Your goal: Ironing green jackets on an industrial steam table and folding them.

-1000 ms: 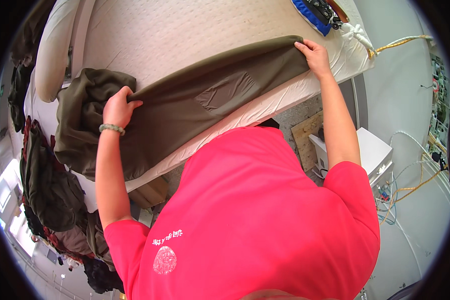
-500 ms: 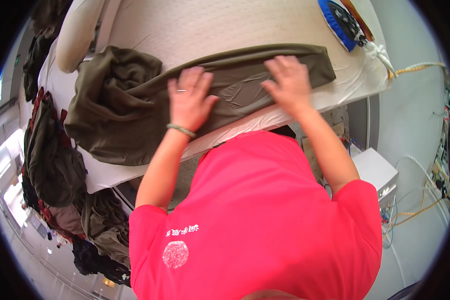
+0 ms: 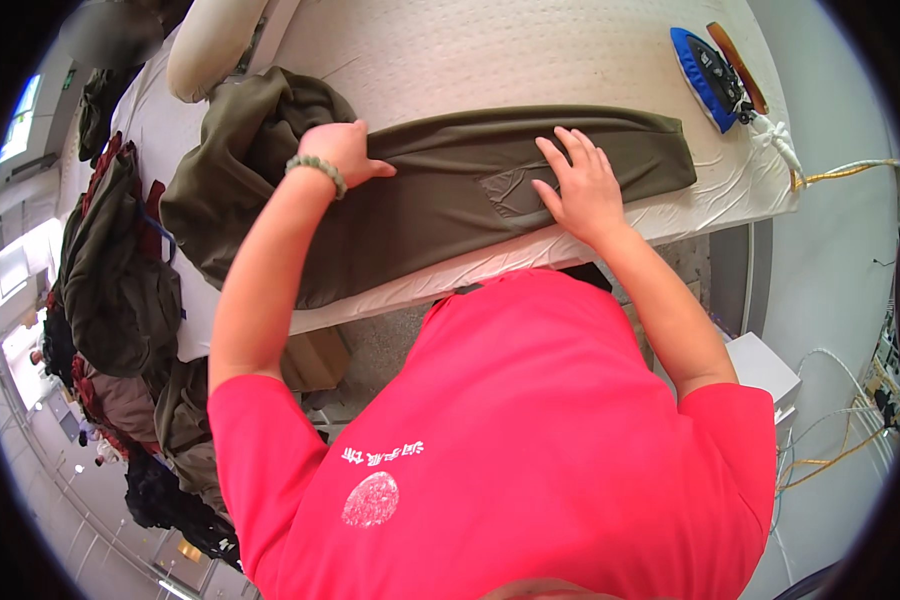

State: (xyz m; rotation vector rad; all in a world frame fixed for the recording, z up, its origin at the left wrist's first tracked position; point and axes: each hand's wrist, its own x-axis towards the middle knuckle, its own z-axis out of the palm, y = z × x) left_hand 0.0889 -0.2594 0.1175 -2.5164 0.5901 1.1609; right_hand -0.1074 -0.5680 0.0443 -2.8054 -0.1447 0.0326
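Observation:
An olive-green garment lies along the table's near edge. Its right part is a long flat leg or sleeve with a stitched patch; the left part is bunched into a loose heap. At that heap is my left hand, a beaded bracelet on its wrist, with fingers curled into the cloth and the thumb pointing right. My right hand rests open on the flat part, just right of the patch, fingers stretched toward the far side. Which kind of garment it is I cannot tell.
The padded table has a pale cover. An iron with a blue-edged sole stands at its far right corner, its cord running right. A padded pressing arm juts in at far left. Dark garments hang on the left; a white box sits lower right.
My left hand has moved left and away to the heap, its fingers now curled instead of flat. The right hand stays on the flat part, nearer the patch. The whole view has shifted slightly.

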